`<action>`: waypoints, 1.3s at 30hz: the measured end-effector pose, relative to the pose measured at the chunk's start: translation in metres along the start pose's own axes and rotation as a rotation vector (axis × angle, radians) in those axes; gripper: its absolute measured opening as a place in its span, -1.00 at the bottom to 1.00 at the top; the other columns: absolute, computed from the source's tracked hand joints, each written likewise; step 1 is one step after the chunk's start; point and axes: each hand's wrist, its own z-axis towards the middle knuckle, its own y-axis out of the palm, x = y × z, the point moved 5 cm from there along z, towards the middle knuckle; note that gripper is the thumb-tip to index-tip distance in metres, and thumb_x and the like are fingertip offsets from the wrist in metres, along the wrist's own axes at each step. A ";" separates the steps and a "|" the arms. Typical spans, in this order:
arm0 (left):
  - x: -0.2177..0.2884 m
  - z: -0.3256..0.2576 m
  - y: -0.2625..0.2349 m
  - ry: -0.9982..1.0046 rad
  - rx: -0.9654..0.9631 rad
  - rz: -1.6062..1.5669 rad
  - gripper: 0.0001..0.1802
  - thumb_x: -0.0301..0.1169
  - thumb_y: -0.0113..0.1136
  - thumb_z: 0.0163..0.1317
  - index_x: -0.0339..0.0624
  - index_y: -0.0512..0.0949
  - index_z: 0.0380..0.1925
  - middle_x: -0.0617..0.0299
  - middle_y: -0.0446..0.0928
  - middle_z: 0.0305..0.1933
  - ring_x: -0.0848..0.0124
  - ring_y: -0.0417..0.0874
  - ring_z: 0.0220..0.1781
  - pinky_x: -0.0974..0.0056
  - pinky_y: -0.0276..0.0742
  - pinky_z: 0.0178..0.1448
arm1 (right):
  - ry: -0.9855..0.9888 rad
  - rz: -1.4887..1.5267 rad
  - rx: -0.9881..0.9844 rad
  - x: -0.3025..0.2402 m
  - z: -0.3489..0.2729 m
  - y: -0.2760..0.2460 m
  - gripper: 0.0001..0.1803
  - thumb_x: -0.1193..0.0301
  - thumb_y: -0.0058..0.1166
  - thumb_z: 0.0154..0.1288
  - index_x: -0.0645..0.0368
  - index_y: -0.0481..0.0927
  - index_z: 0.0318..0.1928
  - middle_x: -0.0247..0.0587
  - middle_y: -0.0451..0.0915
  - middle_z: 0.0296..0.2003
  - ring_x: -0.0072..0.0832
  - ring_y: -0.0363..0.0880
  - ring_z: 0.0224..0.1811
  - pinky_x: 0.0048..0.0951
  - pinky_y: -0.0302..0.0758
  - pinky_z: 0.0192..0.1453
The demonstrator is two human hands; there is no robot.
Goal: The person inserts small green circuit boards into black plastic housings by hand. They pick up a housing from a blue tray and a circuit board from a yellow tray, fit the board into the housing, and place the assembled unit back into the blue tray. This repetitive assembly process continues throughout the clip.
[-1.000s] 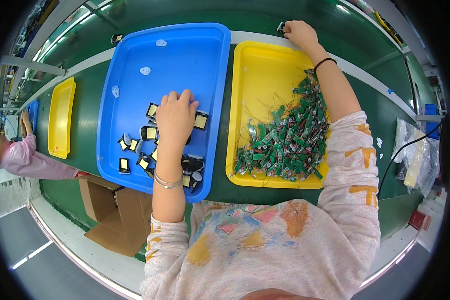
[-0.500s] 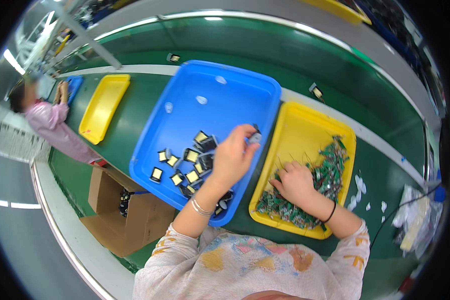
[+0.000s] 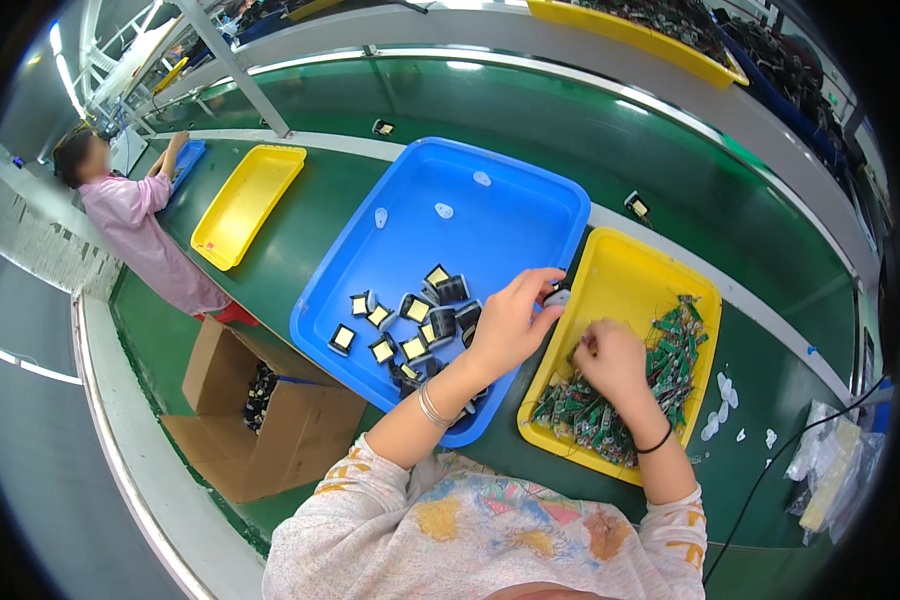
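Blue tray [image 3: 490,215], left hand [image 3: 510,325] pinching small part [image 3: 557,297], yellow tray [image 3: 630,275]

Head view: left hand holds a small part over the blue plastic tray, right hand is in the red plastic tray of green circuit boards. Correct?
Not quite. In the head view the right hand is in a yellow plastic tray, not a red one. The rest holds: left hand holds a small part at the blue plastic tray rim.

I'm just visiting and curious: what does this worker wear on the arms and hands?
Both hands are bare, no gloves. The left hand has thin silvery bangles at the wrist. The right hand has a thin black band round the wrist. The forearms are uncovered; the pale grey sleeves, printed with orange, yellow and pink patches, end near the elbows.
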 end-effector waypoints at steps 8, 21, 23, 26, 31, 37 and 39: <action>-0.017 -0.011 0.030 -0.369 -0.152 -0.620 -0.69 -0.59 0.19 0.03 -0.32 0.39 -0.19 0.22 0.46 -0.26 0.52 0.50 -0.23 0.42 0.46 -0.12 | 0.144 1.206 0.140 0.016 -0.007 -0.022 -0.90 0.60 -0.07 0.20 0.25 0.38 -0.25 -0.34 0.57 -0.47 -0.72 0.48 -0.42 -0.73 0.35 -0.35; -0.002 -0.025 0.052 -0.498 -0.328 -0.903 -0.82 -0.44 0.12 0.16 -0.29 0.43 -0.28 0.30 0.46 -0.30 0.58 0.47 -0.23 0.44 0.43 -0.16 | 0.050 1.395 0.122 0.003 -0.022 -0.023 -0.82 0.53 -0.12 0.27 0.29 0.44 -0.13 -0.32 0.47 -0.31 -0.68 0.37 -0.41 -0.68 0.36 -0.31; 0.002 -0.022 0.050 -0.490 -0.287 -0.919 -0.84 -0.47 0.13 0.14 -0.29 0.43 -0.29 0.30 0.45 -0.28 0.57 0.47 -0.21 0.43 0.41 -0.12 | 0.025 1.298 0.176 0.005 -0.022 -0.028 -0.82 0.55 -0.10 0.24 0.29 0.47 -0.15 -0.29 0.48 -0.30 -0.66 0.39 -0.41 -0.67 0.38 -0.32; 0.003 -0.024 0.047 -0.465 -0.186 -0.959 -0.81 -0.59 0.14 0.08 -0.29 0.42 -0.28 0.26 0.45 -0.22 0.53 0.48 -0.15 0.41 0.39 -0.03 | 0.010 1.187 0.204 0.004 -0.021 -0.036 -0.82 0.57 -0.03 0.19 0.29 0.50 -0.17 -0.25 0.48 -0.29 -0.64 0.43 -0.38 -0.65 0.41 -0.32; 0.006 -0.024 0.041 -0.336 -0.169 -0.922 -0.70 -0.62 0.26 -0.05 -0.31 0.43 -0.28 0.18 0.46 -0.19 0.43 0.49 -0.11 0.33 0.41 0.02 | 0.088 1.240 0.340 0.005 -0.031 -0.040 -0.75 0.60 0.20 -0.02 0.29 0.53 -0.25 -0.22 0.54 -0.32 -0.57 0.52 -0.35 -0.63 0.44 -0.32; 0.010 -0.022 0.037 -0.292 -0.148 -0.791 -0.68 -0.56 0.34 -0.12 -0.31 0.46 -0.32 0.16 0.47 -0.21 0.42 0.51 -0.13 0.34 0.41 0.04 | -0.202 0.740 0.501 0.001 -0.030 -0.059 -0.80 0.62 0.25 -0.15 0.25 0.56 -0.42 -0.20 0.55 -0.50 -0.46 0.52 -0.50 -0.56 0.43 -0.45; 0.011 -0.022 0.037 -0.266 -0.151 -0.769 -0.68 -0.56 0.34 -0.12 -0.32 0.46 -0.33 0.15 0.47 -0.21 0.42 0.51 -0.13 0.34 0.42 0.02 | -0.241 0.682 0.518 -0.002 -0.030 -0.060 -0.80 0.62 0.25 -0.16 0.24 0.56 -0.42 -0.21 0.54 -0.50 -0.44 0.52 -0.51 -0.55 0.43 -0.47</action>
